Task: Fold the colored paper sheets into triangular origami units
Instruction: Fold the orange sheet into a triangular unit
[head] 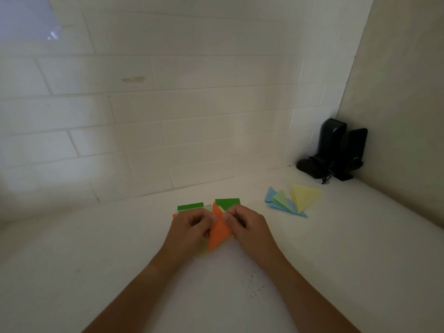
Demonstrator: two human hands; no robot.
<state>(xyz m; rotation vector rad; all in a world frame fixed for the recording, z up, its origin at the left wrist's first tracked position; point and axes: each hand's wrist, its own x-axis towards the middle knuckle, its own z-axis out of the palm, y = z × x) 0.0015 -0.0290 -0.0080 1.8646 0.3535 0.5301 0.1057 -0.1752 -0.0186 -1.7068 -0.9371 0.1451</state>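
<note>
Right in the middle of the white desk (96, 248), an orange paper (219, 229) folded to a long triangular shape stands between both hands, one tip pointing away, the other toward the person. The left hand (192, 228) pinches its left edge with thumb and curled fingers; the right hand (245, 225) grips the right edge the same way, thumbs nearly meeting across the fold. Under the hands there's a loose stack of unfolded sheets (227, 202), dark green showing at the far side, a pale yellow corner peeking out at the near side beneath the orange piece, a sliver of orange at the left. Off to the right, well apart from the hands, a small cluster of finished folded triangles (292, 200) lies fanned on the desk: light blue ones underneath, a pale green one, and a pale yellow one on top. Beyond them, tucked into the corner where the white tiled wall (168, 104) meets the side wall, sits a black device (334, 150) on its stand, with a thin cable trailing near its base.
</note>
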